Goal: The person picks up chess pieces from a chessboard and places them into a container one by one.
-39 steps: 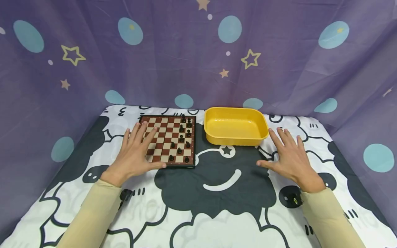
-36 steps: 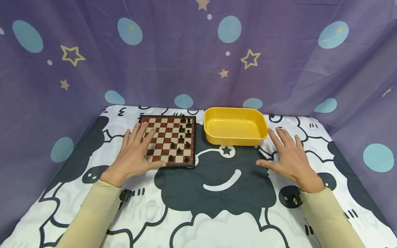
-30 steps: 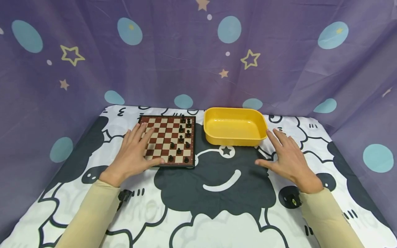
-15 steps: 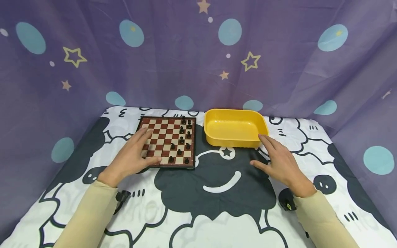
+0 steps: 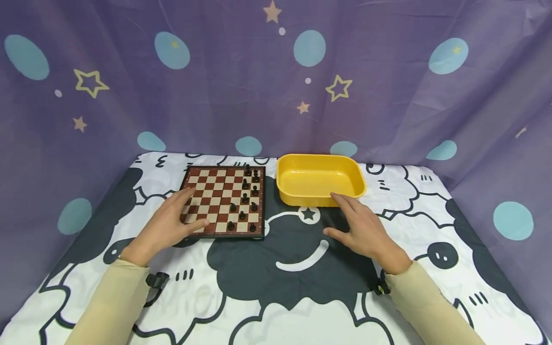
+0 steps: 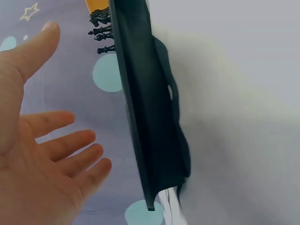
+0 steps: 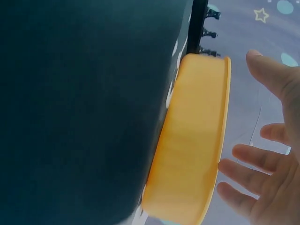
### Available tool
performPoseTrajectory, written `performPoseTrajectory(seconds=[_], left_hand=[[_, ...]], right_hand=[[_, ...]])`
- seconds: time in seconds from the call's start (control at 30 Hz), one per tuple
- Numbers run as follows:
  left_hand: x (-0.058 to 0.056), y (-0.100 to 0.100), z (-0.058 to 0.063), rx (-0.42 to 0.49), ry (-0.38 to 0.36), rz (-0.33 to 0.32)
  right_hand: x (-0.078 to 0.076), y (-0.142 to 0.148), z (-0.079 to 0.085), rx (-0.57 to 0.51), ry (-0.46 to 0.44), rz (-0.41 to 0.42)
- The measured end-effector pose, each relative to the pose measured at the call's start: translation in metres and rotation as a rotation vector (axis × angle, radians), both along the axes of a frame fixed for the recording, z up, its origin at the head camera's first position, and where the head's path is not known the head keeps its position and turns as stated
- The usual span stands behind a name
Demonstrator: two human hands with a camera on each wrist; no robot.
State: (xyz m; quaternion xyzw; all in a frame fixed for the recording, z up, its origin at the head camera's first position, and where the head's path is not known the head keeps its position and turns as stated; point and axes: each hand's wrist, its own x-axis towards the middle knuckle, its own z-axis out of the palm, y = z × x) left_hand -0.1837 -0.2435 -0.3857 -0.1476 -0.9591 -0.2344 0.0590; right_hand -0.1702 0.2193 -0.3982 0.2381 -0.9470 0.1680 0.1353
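Relaxed and gripping nothing, a person's left hand (image 5: 161, 227) hovers over the near left corner of a checkered chessboard (image 5: 215, 201), thumb and fingers parted; the left wrist view shows space between the fingers and the board's dark side. The chessboard lies flat toward the back of a printed cloth (image 5: 302, 292), left of center, its squares reddish brown and cream. Black chess pieces (image 5: 245, 197) stand in a loose cluster on its right-hand part. Just beside the board's right edge, across a narrow gap, sits a yellow tray (image 5: 297, 199), its hollow facing up. The person's right hand (image 5: 364, 235), likewise unclenched and free of any object, extends toward the tray's near right side, a fingertip overlapping the rim in the head view; whether it touches cannot be told. Beige sleeves (image 5: 427, 302) cover both forearms, and a small dark device (image 5: 157, 280) shows at the left wrist. White and dark gray cartoon shapes fill the cloth, with a curved white smile near the middle. Behind hangs a purple curtain (image 5: 250, 96) patterned with light blue ovals and stars.
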Motion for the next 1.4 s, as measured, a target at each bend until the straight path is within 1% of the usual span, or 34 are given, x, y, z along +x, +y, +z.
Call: performPoseTrajectory(seconds=[0.1,0.3,0.53,0.73,0.83,1.03,1.23,1.4], left_hand=[[0.000,-0.001,-0.001,0.011,-0.003,-0.001],[-0.002,-0.007,-0.001,0.034,0.028,0.016],[-0.004,-0.017,-0.002,0.052,-0.017,0.044],[-0.005,-0.021,-0.002,0.044,-0.030,0.049],[-0.007,-0.023,-0.003,0.038,-0.059,0.056],[-0.008,-0.029,-0.004,0.010,-0.173,0.103],[-0.012,-0.031,-0.007,0.030,-0.211,0.106],[-0.013,-0.032,-0.010,0.037,-0.235,0.113]], right_hand=[[-0.001,-0.010,0.001,-0.014,-0.011,0.020],[-0.004,-0.027,0.002,-0.033,-0.031,0.061],[-0.008,-0.043,0.001,-0.063,-0.049,0.095],[-0.008,-0.056,0.002,-0.059,-0.068,0.086],[-0.009,-0.061,0.004,-0.060,-0.095,0.075],[-0.012,-0.067,0.007,-0.069,-0.148,0.080],[-0.016,-0.071,0.007,-0.087,-0.169,0.081],[-0.018,-0.078,0.009,-0.128,-0.200,0.094]])
